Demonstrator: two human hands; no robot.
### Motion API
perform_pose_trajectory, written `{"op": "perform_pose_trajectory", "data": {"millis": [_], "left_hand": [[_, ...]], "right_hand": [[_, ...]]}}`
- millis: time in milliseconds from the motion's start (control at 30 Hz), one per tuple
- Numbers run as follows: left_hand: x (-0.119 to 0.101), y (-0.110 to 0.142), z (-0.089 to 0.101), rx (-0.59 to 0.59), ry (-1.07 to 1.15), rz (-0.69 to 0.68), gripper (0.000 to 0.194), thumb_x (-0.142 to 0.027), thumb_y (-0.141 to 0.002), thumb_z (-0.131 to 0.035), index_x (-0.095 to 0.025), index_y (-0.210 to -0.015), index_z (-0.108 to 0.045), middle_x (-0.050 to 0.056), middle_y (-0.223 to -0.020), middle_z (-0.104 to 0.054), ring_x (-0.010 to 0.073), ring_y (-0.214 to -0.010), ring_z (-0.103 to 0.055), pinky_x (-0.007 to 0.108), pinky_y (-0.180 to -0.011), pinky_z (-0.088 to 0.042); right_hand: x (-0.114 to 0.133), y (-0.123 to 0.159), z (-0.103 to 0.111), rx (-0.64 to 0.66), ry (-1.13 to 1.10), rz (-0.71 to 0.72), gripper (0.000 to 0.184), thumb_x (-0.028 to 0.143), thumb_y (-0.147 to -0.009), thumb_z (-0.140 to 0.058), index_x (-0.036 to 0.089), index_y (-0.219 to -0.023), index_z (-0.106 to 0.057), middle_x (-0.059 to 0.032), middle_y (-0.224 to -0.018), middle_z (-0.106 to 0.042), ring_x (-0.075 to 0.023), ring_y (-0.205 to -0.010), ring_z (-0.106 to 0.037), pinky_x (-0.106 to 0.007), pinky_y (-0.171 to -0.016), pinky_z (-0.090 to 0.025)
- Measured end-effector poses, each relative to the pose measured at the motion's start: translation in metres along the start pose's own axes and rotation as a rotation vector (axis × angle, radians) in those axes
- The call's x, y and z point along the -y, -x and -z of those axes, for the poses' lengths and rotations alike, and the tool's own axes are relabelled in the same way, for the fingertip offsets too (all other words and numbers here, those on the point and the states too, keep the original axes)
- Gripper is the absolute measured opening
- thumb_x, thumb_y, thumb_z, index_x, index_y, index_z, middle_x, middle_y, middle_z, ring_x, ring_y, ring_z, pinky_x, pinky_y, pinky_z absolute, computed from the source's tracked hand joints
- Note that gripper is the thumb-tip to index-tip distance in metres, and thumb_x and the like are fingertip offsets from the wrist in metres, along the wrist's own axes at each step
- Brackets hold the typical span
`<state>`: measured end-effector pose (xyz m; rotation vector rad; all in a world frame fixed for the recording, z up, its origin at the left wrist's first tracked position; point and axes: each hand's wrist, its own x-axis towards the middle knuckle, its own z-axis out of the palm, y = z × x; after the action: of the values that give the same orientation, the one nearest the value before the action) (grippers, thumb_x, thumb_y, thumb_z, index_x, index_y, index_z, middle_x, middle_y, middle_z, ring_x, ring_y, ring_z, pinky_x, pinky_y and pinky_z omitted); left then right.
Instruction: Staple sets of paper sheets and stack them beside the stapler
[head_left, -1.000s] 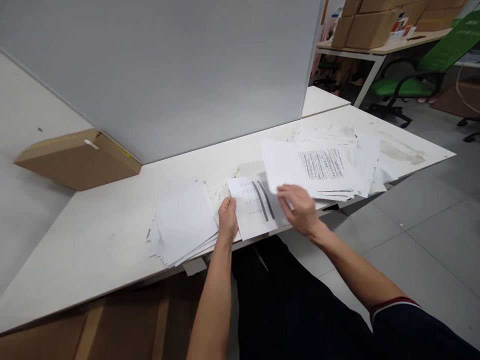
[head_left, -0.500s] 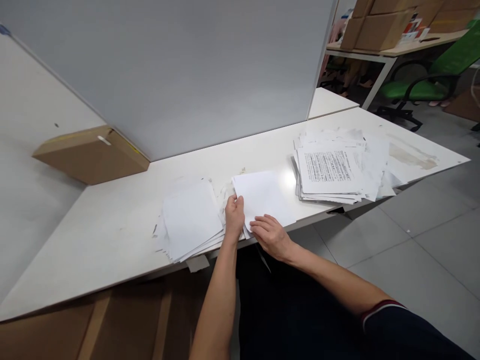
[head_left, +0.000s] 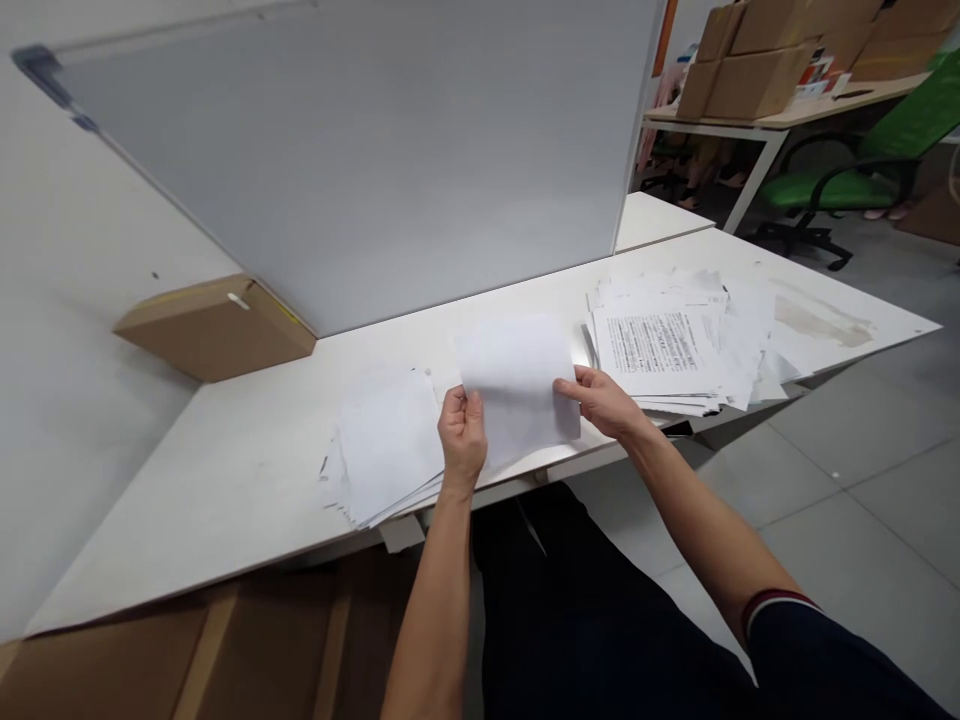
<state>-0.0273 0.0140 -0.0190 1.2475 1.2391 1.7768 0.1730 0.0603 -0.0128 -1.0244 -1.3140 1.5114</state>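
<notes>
Both hands hold up a small stack of white paper sheets just above the white table. My left hand pinches the stack's left edge. My right hand grips its right edge. The blank side faces me. Left of the held sheets lies a pile of blank white sheets, fanned at its near edge. To the right lies a looser pile of printed sheets, the top one covered with black text.
A grey partition board stands along the table's back. A flat cardboard box leans at its left. Behind, another table carries cardboard boxes, with a green office chair beside it. Grey tiled floor lies on the right.
A second ago the right hand laid a blank sheet over the striped printed sheet. Both hands have since lifted that small stack off the table and hold it by its edges.
</notes>
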Motion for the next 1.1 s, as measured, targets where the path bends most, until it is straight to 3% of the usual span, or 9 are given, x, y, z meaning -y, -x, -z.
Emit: {"op": "perform_pose_trajectory", "data": {"millis": [167,300,500,833,967,1033,1100], "left_hand": [[-0.034,-0.006,-0.002,-0.041,-0.063,-0.157,0.027,-0.042,-0.084,-0.055,-0.02,-0.098,-0.057,0.002,-0.085,-0.059,0.0134,-0.08,-0.055,0.024,-0.076,-0.043],[-0.024,-0.003,-0.003,-0.12,-0.105,-0.155,0.029,-0.046,-0.084,-0.053,-0.02,-0.096,-0.056,0.002,-0.083,-0.056,0.0124,-0.074,-0.052,0.023,-0.071,-0.041],[0.005,0.005,-0.001,-0.164,-0.124,-0.062,0.03,-0.05,-0.081,-0.055,-0.02,-0.082,-0.052,-0.002,-0.07,-0.047,0.011,-0.065,-0.043,0.022,-0.066,-0.037],[0.009,0.006,0.0,-0.193,-0.126,-0.075,0.033,-0.049,-0.083,-0.051,-0.02,-0.071,-0.045,-0.004,-0.063,-0.039,0.0096,-0.059,-0.036,0.021,-0.059,-0.034],[0.013,0.004,0.002,-0.197,-0.018,-0.013,0.029,-0.049,-0.081,-0.055,-0.02,-0.078,-0.05,-0.003,-0.07,-0.049,0.01,-0.066,-0.047,0.022,-0.065,-0.04],[0.014,0.0,0.005,-0.185,0.073,-0.009,0.029,-0.045,-0.079,-0.059,-0.022,-0.094,-0.052,0.001,-0.084,-0.056,0.0117,-0.077,-0.055,0.025,-0.074,-0.043],[0.015,-0.004,0.011,-0.185,0.106,-0.03,0.042,-0.039,-0.075,-0.065,-0.024,-0.111,-0.048,0.005,-0.101,-0.057,0.0138,-0.088,-0.058,0.028,-0.081,-0.044]], "right_hand": [[0.02,0.001,-0.018,-0.044,-0.054,0.269,0.029,0.04,-0.077,-0.063,0.019,-0.098,-0.062,-0.0026,-0.088,-0.067,-0.0176,-0.082,-0.061,-0.031,-0.074,-0.049],[0.007,-0.003,-0.028,-0.052,-0.018,0.349,0.032,0.041,-0.08,-0.059,0.02,-0.103,-0.058,-0.0036,-0.095,-0.065,-0.0182,-0.087,-0.06,-0.032,-0.076,-0.049],[-0.024,-0.012,-0.031,-0.029,0.025,0.329,0.035,0.042,-0.079,-0.059,0.019,-0.105,-0.055,-0.0055,-0.101,-0.064,-0.0198,-0.095,-0.059,-0.035,-0.082,-0.049],[-0.034,-0.016,-0.026,0.036,-0.018,0.274,0.034,0.039,-0.077,-0.063,0.02,-0.105,-0.06,-0.0035,-0.098,-0.067,-0.0186,-0.09,-0.061,-0.033,-0.079,-0.049],[-0.009,-0.012,-0.018,-0.01,0.228,0.354,0.025,0.038,-0.08,-0.058,0.019,-0.094,-0.063,-0.0023,-0.088,-0.067,-0.0188,-0.082,-0.061,-0.031,-0.072,-0.047],[0.019,-0.005,-0.013,-0.064,0.466,0.437,0.02,0.035,-0.083,-0.053,0.019,-0.091,-0.063,-0.0017,-0.084,-0.066,-0.0173,-0.076,-0.059,-0.028,-0.066,-0.045],[0.052,0.005,-0.01,-0.073,0.779,0.519,0.017,0.03,-0.087,-0.048,0.02,-0.091,-0.061,-0.0013,-0.08,-0.064,-0.0151,-0.069,-0.056,-0.026,-0.059,-0.04]]}}
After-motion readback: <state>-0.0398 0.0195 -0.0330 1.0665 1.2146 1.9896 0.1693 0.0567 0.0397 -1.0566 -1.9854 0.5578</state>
